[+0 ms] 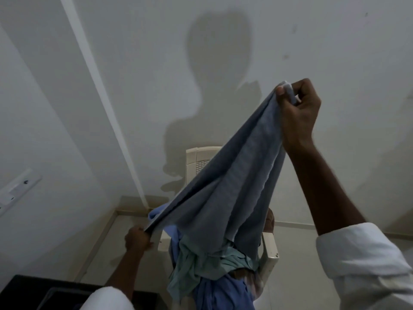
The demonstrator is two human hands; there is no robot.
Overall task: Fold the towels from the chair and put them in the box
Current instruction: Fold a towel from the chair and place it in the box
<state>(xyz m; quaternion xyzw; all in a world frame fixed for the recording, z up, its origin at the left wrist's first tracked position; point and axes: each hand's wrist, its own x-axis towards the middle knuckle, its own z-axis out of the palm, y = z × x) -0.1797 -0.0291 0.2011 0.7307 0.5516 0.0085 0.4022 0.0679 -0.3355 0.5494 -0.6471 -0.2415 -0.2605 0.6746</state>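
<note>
A grey-blue towel (pixel 232 186) hangs stretched in the air between both hands, over the chair. My right hand (pixel 297 108) is raised high and pinches one corner of it. My left hand (pixel 137 239) is low at the left and grips the opposite corner. Below the towel, a white plastic chair (pixel 196 162) holds a heap of other towels (pixel 201 269), pale green and light blue among them. A dark box (pixel 33 291) sits at the bottom left; only part of it shows.
White walls meet in a corner behind the chair, with a thin conduit (pixel 100 90) running down. A switch plate (pixel 15 191) is on the left wall. Pale tiled floor (pixel 107 242) lies around the chair.
</note>
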